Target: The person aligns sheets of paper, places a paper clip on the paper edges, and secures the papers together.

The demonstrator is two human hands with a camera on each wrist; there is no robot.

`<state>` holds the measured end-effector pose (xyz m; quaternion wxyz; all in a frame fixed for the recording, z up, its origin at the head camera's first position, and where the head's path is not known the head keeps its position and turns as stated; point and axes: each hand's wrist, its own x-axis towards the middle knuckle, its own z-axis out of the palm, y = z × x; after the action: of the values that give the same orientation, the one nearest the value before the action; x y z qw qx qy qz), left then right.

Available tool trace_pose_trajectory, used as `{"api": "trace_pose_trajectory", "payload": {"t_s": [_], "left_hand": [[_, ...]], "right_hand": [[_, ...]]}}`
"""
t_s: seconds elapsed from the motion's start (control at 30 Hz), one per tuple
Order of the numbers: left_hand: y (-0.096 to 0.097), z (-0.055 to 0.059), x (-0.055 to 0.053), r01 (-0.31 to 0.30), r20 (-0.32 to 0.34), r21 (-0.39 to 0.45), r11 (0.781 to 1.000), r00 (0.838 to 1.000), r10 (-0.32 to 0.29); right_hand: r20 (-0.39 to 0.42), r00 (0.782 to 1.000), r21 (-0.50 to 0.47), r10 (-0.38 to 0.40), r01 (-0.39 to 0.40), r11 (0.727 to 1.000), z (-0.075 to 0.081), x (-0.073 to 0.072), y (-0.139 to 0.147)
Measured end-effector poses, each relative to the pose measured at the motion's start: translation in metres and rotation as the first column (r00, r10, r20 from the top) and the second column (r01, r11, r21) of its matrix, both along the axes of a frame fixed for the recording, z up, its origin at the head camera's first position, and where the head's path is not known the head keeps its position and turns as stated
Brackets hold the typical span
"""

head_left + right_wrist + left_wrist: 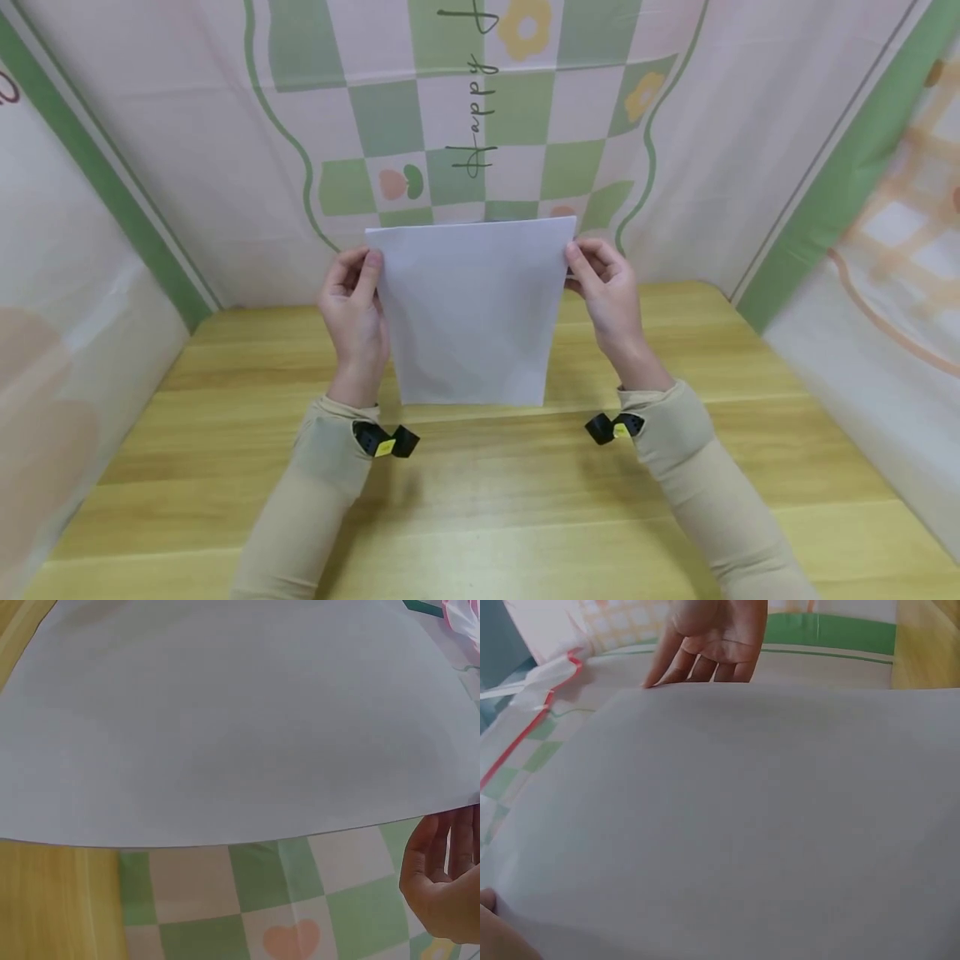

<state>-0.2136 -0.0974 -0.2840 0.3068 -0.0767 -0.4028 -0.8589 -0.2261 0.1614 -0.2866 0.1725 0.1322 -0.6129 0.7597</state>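
Observation:
A white sheet of paper (pixel 472 312) hangs upright between both hands, its broad face blank in the head view. My left hand (pixel 356 312) pinches it near the upper left corner, thumb on the near face. Near the upper right corner my right hand (pixel 611 292) grips the opposite edge the same way, its other fingers behind the paper. The sheet fills most of the left wrist view, where the right hand (pixel 716 637) shows past the far edge. From the right wrist, the left hand (pixel 446 877) appears at the sheet's edge.
Beneath the paper lies a wooden table (pixel 480 500). A printed curtain (pixel 517 108) with green checks stands behind it, and pale fabric walls rise left and right. Each sleeved wrist wears a small black camera (pixel 386 439).

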Motion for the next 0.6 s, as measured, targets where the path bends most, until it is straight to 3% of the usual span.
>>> {"api": "trace_pose_trajectory", "payload": {"t_s": [0.33, 0.6], "left_hand": [[0.0, -0.001, -0.001, 0.019, -0.027, 0.014, 1.0, 0.999, -0.018], [0.001, -0.002, 0.0, 0.014, -0.036, 0.006, 1.0, 0.999, -0.014]], "right_hand": [[0.012, 1.0, 0.028, 0.002, -0.003, 1.0, -0.005, 0.001, 0.007], [0.007, 1.0, 0.083, -0.029, 0.028, 0.996, -0.021, -0.002, 0.019]]}}
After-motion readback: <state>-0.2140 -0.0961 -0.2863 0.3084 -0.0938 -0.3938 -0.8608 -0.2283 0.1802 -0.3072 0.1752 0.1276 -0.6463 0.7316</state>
